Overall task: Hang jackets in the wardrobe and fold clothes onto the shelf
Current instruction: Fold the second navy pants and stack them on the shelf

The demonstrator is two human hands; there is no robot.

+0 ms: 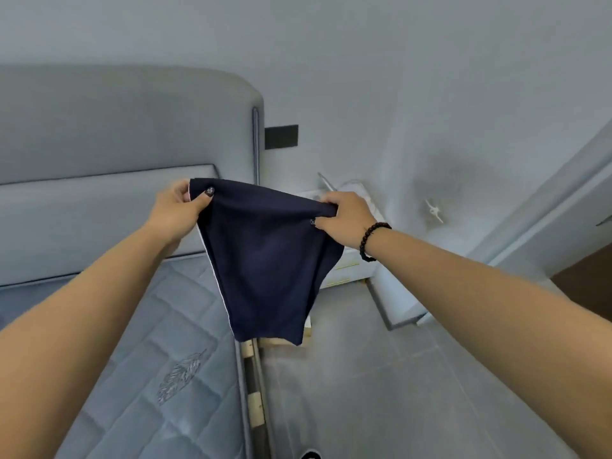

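You are holding up a dark navy blue piece of soft cloth clothing [265,256] in the air, out in front of you. It hangs down from its top edge, which is pulled wide between your two hands. Your left hand [180,207] pinches the top left corner, and your right hand [344,220] bunches the top right corner. The cloth gets narrower toward the bottom, where it ends in a short, uneven edge. A thin white line runs down its left side. It looks smooth, with a few soft folds near the top, and it touches nothing below it.
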